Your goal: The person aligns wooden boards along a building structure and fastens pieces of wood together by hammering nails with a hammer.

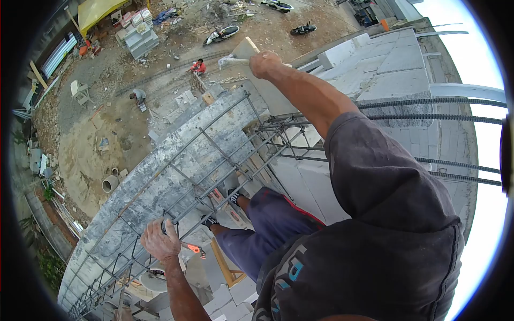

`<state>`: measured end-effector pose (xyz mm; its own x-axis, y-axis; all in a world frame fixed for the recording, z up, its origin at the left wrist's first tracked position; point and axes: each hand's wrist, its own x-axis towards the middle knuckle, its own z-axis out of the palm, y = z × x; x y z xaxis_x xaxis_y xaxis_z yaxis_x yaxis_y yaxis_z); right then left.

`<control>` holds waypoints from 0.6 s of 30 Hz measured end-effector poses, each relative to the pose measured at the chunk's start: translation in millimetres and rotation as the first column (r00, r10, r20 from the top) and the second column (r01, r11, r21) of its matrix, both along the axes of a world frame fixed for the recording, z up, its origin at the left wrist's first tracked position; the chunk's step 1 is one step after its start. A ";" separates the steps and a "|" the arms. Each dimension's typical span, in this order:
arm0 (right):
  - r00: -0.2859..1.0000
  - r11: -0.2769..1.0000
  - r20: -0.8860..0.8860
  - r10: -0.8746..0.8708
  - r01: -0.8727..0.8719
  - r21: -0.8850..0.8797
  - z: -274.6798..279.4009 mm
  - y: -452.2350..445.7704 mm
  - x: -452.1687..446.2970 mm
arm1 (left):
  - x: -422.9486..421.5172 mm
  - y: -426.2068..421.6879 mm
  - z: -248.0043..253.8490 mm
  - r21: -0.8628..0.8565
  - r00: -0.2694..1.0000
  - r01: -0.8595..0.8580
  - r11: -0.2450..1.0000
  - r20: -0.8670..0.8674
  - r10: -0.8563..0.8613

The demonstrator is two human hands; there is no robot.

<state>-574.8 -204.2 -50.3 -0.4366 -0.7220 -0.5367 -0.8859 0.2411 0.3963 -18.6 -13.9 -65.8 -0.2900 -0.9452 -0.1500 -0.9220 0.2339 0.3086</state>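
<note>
My right hand (266,65) is stretched out at the upper middle, its fist closed round a pale handle. What it grips looks like a hammer (227,62), with the light head pointing left beside an upright wooden board (246,48). Lower left, my left hand (160,239) rests on the rebar cage (201,187), its fingers curled over a bar. Just right of that hand is an orange and black tool handle (194,249); the rest of this tool is hidden. My feet (234,198) stand among the bars, beside a long level (219,198) with red marks.
A rough concrete edge (123,208) runs along the cage, with a deep drop to the ground beyond. Long rebar rods (455,101) jut out right, above a light block wall (396,64). Two people (198,66) work below, near motorbikes (222,35). A wooden frame (222,262) lies beneath me.
</note>
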 end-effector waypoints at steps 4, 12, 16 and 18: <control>1.000 1.000 0.015 -0.017 0.017 -0.002 21.8 2.0 28.5 | 3.2 -1.5 0.3 -0.015 1.000 0.001 1.000 0.022 -0.001; 0.979 0.969 0.003 0.204 -0.202 0.139 7.1 0.3 -1.3 | -0.5 -3.1 8.6 0.001 1.000 -0.008 1.000 0.025 0.008; 0.982 0.976 0.023 0.188 -0.189 0.105 6.6 -3.1 -1.6 | 0.6 -3.1 8.9 0.006 1.000 -0.017 1.000 0.026 0.017; 0.971 0.962 0.024 0.236 -0.237 0.135 10.8 -0.4 2.3 | 1.1 -4.7 9.8 0.009 1.000 -0.011 1.000 0.024 0.011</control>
